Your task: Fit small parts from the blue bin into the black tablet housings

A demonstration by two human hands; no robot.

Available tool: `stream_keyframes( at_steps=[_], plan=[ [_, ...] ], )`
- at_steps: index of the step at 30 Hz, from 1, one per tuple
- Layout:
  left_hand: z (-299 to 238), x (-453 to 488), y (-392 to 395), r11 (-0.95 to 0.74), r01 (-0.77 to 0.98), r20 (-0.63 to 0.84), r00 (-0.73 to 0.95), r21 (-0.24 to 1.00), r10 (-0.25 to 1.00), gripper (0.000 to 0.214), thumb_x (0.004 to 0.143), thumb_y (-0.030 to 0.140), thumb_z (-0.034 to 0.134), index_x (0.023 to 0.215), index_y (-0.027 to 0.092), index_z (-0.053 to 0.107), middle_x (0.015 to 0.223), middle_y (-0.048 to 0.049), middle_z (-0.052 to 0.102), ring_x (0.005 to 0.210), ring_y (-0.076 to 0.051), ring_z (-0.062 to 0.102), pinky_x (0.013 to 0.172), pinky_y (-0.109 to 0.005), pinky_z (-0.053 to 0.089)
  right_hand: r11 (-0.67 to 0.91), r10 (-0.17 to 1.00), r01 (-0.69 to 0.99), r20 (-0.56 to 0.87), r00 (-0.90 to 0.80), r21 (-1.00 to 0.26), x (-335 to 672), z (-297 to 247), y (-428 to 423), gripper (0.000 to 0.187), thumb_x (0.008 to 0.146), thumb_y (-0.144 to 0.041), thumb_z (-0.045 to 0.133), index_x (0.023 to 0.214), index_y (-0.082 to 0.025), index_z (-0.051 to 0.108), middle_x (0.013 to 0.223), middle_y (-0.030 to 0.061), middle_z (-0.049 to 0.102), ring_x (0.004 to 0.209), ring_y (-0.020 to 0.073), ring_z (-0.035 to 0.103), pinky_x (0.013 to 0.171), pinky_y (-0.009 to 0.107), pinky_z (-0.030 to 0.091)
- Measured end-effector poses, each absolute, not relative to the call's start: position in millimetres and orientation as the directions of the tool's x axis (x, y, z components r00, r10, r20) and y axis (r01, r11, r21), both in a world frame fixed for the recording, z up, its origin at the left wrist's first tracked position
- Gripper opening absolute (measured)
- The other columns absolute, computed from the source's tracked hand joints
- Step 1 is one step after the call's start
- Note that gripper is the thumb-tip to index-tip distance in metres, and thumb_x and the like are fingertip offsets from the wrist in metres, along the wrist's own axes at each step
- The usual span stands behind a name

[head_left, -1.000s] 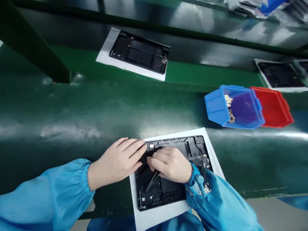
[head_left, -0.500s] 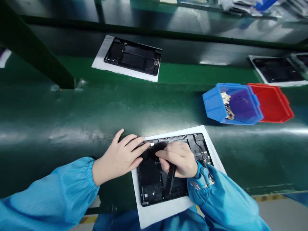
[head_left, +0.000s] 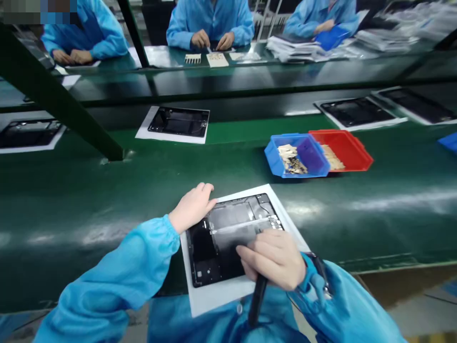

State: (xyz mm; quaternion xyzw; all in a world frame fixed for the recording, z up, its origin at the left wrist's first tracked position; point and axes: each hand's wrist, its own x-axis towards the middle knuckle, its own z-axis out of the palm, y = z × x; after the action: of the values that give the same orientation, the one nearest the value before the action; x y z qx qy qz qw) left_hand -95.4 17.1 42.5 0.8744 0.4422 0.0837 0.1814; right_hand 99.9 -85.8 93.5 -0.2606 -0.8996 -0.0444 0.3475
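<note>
An open black tablet shell (head_left: 228,228) lies on a white sheet (head_left: 221,295) at the near edge of the green belt. My left hand (head_left: 191,207) rests at the shell's far left corner, fingers curled over its edge. My right hand (head_left: 273,259) sits over the shell's near right part, closed around a black stick-like tool (head_left: 257,300) that points back toward me.
A blue bin (head_left: 296,159) of small gold parts and a red bin (head_left: 342,150) stand to the right. More tablet shells on white sheets (head_left: 176,123) (head_left: 357,113) lie further along the belt. A green post (head_left: 60,102) slants at left. Several people in blue coats work across the line.
The view has tilted up, showing the workers opposite. My right hand has drawn back toward me with the tool. My left hand has shifted from the small connector to the shell's corner.
</note>
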Motion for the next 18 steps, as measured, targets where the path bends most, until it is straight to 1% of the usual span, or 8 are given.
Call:
stream_keyframes(
  at_steps=[2,4,7,10,11,14,16,18],
  plan=[
    [43.5,-79.2,13.1,-0.566,0.768,-0.088,0.613,0.299,0.785,0.023,0.095,0.029,0.035,0.098,0.014,0.052,0.087,-0.0076,0.057,0.082,-0.021,0.059,0.075,-0.037,0.05,0.869,0.386,0.494,0.648,-0.656,-0.017,106.4,92.4,-85.4,0.007,0.082,-0.015,0.054,0.082,-0.016,0.061,0.049,-0.0031,0.052,0.041,0.0108,0.043,0.039,0.029,0.026],
    [44.4,-71.8,5.3,-0.602,0.76,-0.083,0.635,0.244,0.768,0.025,0.095,0.028,0.033,0.091,0.016,0.053,0.086,-0.0069,0.056,0.083,-0.021,0.058,0.075,-0.036,0.049,0.87,0.362,0.492,0.64,-0.677,0.028,117.7,89.7,-84.3,0.009,0.082,-0.013,0.053,0.08,-0.017,0.062,0.047,-0.004,0.049,0.041,0.0104,0.041,0.039,0.028,0.026],
    [46.8,-78.2,-1.2,-0.598,0.765,-0.019,0.619,0.24,0.785,0.025,0.094,0.033,0.038,0.105,0.015,0.051,0.099,-0.0092,0.055,0.092,-0.023,0.055,0.08,-0.038,0.048,0.883,0.368,0.468,0.668,-0.647,-0.033,139.8,82.2,-78.8,0.02,0.089,-0.023,0.044,0.086,-0.015,0.062,0.057,0.0007,0.054,0.049,0.0128,0.048,0.044,0.028,0.033],
    [49.0,-101.9,5.4,-0.537,0.786,0.047,0.551,0.307,0.833,0.033,0.094,0.029,0.036,0.123,0.015,0.043,0.111,-0.0106,0.053,0.104,-0.023,0.052,0.09,-0.04,0.045,0.843,0.508,0.458,0.7,-0.501,-0.284,152.3,78.7,-63.5,0.051,0.094,-0.048,0.024,0.088,-0.014,0.061,0.069,0.0078,0.058,0.061,0.0174,0.054,0.052,0.03,0.042],
    [48.3,-112.3,8.5,-0.508,0.794,0.079,0.513,0.334,0.855,0.033,0.094,0.028,0.035,0.124,0.016,0.043,0.114,-0.0105,0.053,0.107,-0.023,0.05,0.094,-0.041,0.043,0.806,0.581,0.439,0.671,-0.461,-0.397,151.2,79.7,-56.1,0.055,0.094,-0.052,0.022,0.084,-0.015,0.061,0.068,0.0072,0.057,0.062,0.0173,0.054,0.053,0.03,0.043],
    [39.8,-142.3,10.7,-0.391,0.834,0.17,0.352,0.39,0.92,0.032,0.093,0.027,0.034,0.121,0.017,0.046,0.12,-0.0101,0.051,0.115,-0.022,0.046,0.101,-0.042,0.037,0.625,0.771,0.359,0.474,-0.426,-0.693,130.6,84.4,-31.0,0.037,0.093,-0.041,0.038,0.072,-0.018,0.059,0.066,0.0026,0.058,0.062,0.0143,0.055,0.06,0.028,0.045],
    [30.8,-154.1,4.9,-0.348,0.857,0.188,0.297,0.38,0.936,0.034,0.093,0.029,0.035,0.123,0.016,0.045,0.123,-0.011,0.05,0.119,-0.023,0.044,0.103,-0.043,0.035,0.482,0.843,0.329,0.327,-0.428,-0.812,108.6,82.7,-15.9,0.023,0.088,-0.031,0.05,0.072,-0.019,0.06,0.071,0.0015,0.063,0.068,0.014,0.059,0.065,0.027,0.047],
    [22.8,-157.3,-2.9,-0.347,0.877,0.171,0.306,0.331,0.936,0.037,0.092,0.031,0.037,0.125,0.016,0.045,0.128,-0.0118,0.047,0.122,-0.024,0.04,0.104,-0.044,0.034,0.358,0.872,0.287,0.209,-0.442,-0.889,88.0,73.9,-4.8,0.014,0.084,-0.026,0.054,0.076,-0.018,0.063,0.077,0.0011,0.067,0.071,0.014,0.062,0.067,0.026,0.049]
  ],
)
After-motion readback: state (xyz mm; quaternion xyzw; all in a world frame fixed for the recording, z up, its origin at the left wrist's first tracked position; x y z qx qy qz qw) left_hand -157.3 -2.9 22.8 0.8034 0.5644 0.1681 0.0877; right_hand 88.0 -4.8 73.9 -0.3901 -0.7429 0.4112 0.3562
